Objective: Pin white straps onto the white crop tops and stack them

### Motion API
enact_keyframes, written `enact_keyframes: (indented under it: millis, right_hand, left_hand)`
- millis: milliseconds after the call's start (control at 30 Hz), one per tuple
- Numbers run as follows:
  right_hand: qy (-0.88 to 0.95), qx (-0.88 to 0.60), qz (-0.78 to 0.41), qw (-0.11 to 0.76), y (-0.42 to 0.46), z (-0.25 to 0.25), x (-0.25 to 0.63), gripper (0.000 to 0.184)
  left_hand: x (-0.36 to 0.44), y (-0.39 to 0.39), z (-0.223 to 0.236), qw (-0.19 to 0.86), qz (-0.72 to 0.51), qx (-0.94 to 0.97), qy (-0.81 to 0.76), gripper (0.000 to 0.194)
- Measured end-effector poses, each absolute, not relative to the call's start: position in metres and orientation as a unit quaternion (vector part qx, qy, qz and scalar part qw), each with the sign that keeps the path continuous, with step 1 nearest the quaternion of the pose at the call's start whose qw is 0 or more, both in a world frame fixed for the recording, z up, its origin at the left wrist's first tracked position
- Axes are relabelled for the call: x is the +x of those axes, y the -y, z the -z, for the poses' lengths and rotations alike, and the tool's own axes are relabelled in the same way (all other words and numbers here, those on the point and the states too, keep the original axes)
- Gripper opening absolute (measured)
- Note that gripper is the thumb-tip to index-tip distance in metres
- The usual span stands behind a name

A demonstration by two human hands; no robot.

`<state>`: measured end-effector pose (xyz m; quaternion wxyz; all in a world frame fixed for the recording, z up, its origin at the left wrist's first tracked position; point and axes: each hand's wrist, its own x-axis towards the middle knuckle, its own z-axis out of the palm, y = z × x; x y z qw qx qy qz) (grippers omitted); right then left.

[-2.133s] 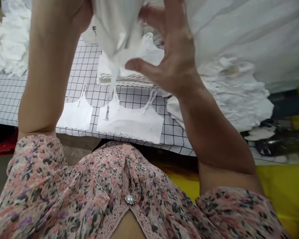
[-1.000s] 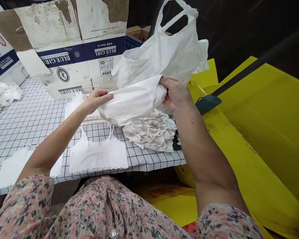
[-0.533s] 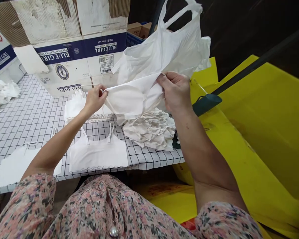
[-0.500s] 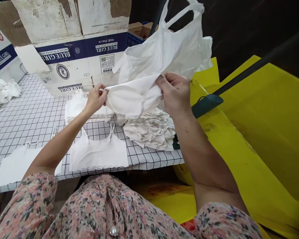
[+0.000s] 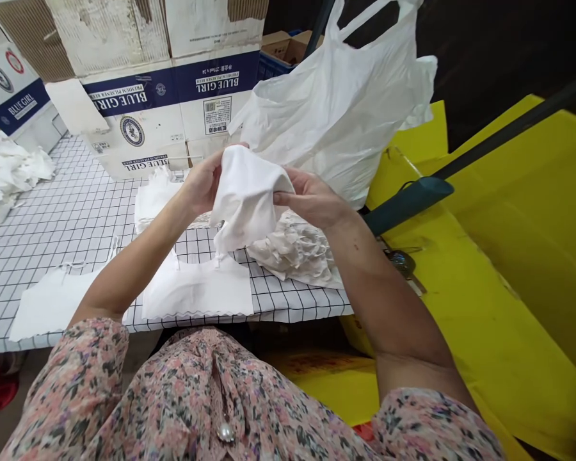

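Observation:
A white cloth garment [image 5: 244,198] hangs bunched between both my hands above the checked table [image 5: 67,218]. My left hand [image 5: 202,182] grips its left side, fingers closed in the fabric. My right hand [image 5: 312,200] pinches the right side with thumb and fingers. Below them a flat white strappy top [image 5: 199,291] lies at the table's front edge, and another flat piece [image 5: 52,304] lies further left. A ruffled heap of white garments [image 5: 300,250] sits just right of the held one.
A white plastic bag [image 5: 345,109] stands behind my hands. Blue Girl cardboard boxes [image 5: 173,96] line the table's back. More white cloth [image 5: 4,176] is piled far left. Yellow sheeting [image 5: 509,256] and a dark teal handle [image 5: 408,198] lie to the right.
The garment was stretched wide between my hands; now my hands have come together and it is folded into a bunch. The view has shifted slightly.

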<state>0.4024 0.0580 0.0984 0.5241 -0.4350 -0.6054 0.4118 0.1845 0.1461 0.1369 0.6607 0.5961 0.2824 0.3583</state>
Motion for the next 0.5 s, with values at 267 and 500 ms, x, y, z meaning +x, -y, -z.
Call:
enact_keyframes:
  millis: [267,500]
  right_hand:
    - [0.495,-0.459,-0.391,0.625,-0.059,-0.1,0.402,0.056]
    - [0.523,-0.489,-0.352,0.603,-0.067,-0.097,0.404,0.062]
  left_hand:
    - [0.155,-0.148,-0.145,0.732,-0.189,0.597,-0.269,0.051]
    - [0.164,-0.133,-0.125,0.689,-0.216,0.65,-0.237,0.063]
